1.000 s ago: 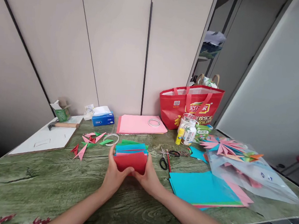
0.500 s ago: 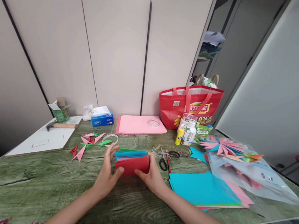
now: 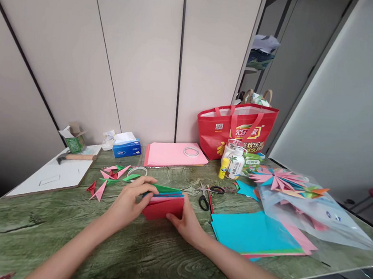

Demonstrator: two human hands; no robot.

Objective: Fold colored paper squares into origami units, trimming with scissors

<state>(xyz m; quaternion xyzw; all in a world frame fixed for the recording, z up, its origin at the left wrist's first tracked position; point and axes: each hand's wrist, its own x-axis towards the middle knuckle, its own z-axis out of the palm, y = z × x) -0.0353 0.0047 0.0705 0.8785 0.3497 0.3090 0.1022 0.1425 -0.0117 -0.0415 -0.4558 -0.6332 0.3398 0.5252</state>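
A stack of coloured paper [image 3: 164,207] stands on edge between my hands, red at the front with pink, blue and green sheets behind. My left hand [image 3: 134,196] is closed over the stack's left end, its fingers at the top edges of the sheets. Gripping the right end is my right hand [image 3: 186,221], its thumb on the red face and its other fingers hidden behind. Beyond my left hand lie folded paper pieces [image 3: 114,174] in pink, red and green, beside a tape roll [image 3: 137,172]. Scissors [image 3: 204,194] and a red pencil [image 3: 210,201] lie right of the stack.
Blue paper sheets [image 3: 253,233] lie at the right, near a plastic bag [image 3: 315,215] with folded paper stars. Behind stand a glue stick [image 3: 224,168], a white bottle [image 3: 235,163] and a red shopping bag [image 3: 212,135]. A hammer [image 3: 78,157] rests on a white board [image 3: 52,178] at the left.
My left hand has moved from the stack's left side up over its top left edge, fingers now bent onto the sheets. The green sheets fan out more at the back. My right hand stays at its end.
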